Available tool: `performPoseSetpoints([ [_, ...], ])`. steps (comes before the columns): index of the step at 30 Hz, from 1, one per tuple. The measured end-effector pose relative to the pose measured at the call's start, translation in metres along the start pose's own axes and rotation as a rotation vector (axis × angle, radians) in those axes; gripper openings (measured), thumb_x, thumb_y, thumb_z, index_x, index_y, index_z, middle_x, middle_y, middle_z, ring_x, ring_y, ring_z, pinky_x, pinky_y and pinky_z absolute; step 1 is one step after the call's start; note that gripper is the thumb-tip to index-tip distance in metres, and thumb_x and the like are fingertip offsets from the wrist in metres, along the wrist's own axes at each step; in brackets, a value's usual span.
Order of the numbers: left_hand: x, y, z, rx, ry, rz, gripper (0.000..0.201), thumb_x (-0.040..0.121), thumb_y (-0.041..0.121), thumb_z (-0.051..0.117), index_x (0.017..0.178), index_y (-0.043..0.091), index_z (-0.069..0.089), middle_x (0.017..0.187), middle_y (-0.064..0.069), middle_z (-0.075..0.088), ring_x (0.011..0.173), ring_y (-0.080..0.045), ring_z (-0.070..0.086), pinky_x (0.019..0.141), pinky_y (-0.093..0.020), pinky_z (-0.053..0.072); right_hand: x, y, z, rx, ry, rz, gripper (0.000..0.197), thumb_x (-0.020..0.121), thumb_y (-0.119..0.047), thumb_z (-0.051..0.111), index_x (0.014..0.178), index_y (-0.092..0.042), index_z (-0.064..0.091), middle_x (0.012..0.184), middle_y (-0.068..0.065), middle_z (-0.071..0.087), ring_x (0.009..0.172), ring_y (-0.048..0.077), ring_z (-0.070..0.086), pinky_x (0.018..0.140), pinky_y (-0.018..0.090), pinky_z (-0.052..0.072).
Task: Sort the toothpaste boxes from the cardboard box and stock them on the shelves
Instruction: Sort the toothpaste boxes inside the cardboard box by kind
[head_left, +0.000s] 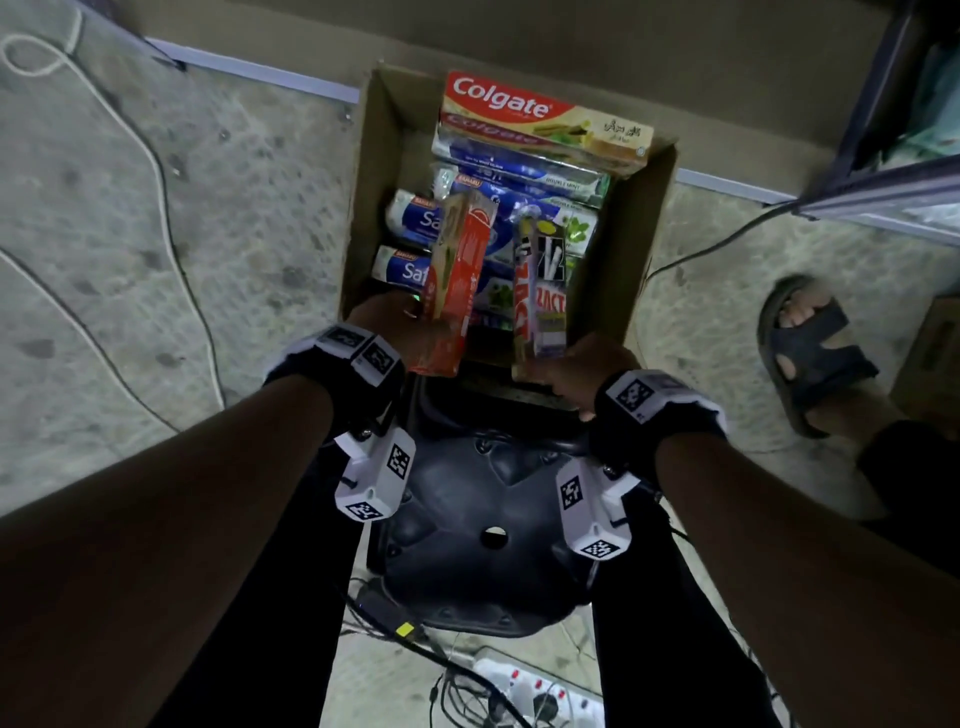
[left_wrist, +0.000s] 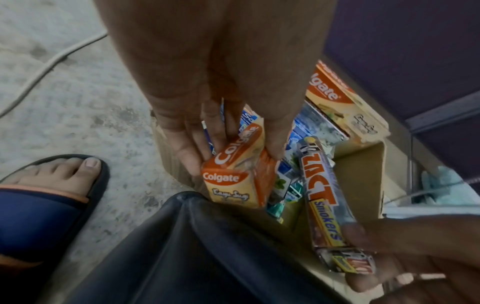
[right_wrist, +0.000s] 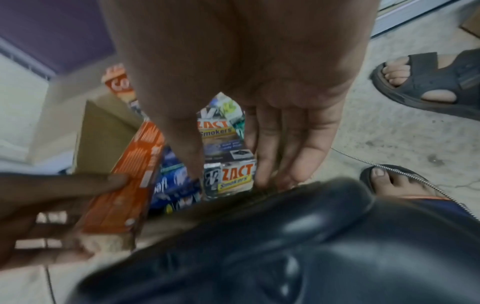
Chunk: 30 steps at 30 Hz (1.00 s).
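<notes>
Left hand (head_left: 400, 325) grips Colgate box (head_left: 457, 280); right hand (head_left: 587, 371) grips Zact box (head_left: 540, 291).

Both forearms reach forward, left hand (head_left: 400, 332) and right hand (head_left: 587, 371) each with fingers (left_wrist: 275, 144) pinched.

From my head camera the scene is dim and flat, with no hard shadows; the floor (head_left: 156, 234) reads grey and grainy. The brightest thing is the top Colgate box (head_left: 540, 117), its lettering sharp, while my forearms in the foreground go nearly black. Straight lines bow toward the frame edges, a wide-angle warp. The left wrist view is soft: the left hand (left_wrist: 215, 86) fills the top, blurred, and the right hand (left_wrist: 415, 257) at the corner smears. The right wrist view is worse, with motion blur across the orange box (right_wrist: 130, 185) and a dull sheen on the black stool (right_wrist: 298, 246).
</notes>
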<state>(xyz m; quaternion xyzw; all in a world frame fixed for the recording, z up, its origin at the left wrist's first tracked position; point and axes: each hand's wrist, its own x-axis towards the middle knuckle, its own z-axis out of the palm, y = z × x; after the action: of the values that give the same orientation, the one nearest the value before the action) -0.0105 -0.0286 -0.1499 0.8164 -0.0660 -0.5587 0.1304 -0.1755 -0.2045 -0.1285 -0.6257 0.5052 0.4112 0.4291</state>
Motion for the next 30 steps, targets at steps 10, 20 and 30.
performPoseSetpoints([
  [10,0.002,0.003,0.018,-0.021,0.155,0.04,0.067,0.069,0.053,0.082,0.12,0.02,0.055,0.101,0.009,0.054,0.088,-0.012,0.052,0.076,-0.025,0.037,0.017,-0.006,0.018,-0.147,0.005,0.038,0.146,0.025,-0.085,0.072,0.147,-0.014,0.032,0.137,0.007,0.052,0.116,0.033,0.057,0.078,0.034,0.049],
  [20,0.018,0.008,0.006,-0.008,-0.076,0.009,0.046,0.069,0.047,0.084,0.1,0.028,0.057,0.104,0.001,0.068,0.09,-0.018,0.066,0.078,-0.03,0.052,0.04,-0.023,-0.015,-0.036,0.071,-0.118,0.049,0.068,-0.07,0.068,0.073,-0.022,0.063,0.075,-0.005,0.063,0.074,0.021,0.066,0.066,0.034,0.057],
  [30,0.05,0.035,-0.01,-0.394,-0.233,-0.112,0.019,0.084,0.02,0.076,0.092,0.029,0.061,0.09,0.005,0.071,0.085,-0.014,0.068,0.061,-0.029,0.053,0.051,-0.047,-0.014,-0.036,0.083,-0.197,0.035,0.067,-0.065,0.075,0.041,-0.066,0.051,0.057,-0.013,0.053,0.055,0.011,0.056,0.047,0.019,0.037],
])
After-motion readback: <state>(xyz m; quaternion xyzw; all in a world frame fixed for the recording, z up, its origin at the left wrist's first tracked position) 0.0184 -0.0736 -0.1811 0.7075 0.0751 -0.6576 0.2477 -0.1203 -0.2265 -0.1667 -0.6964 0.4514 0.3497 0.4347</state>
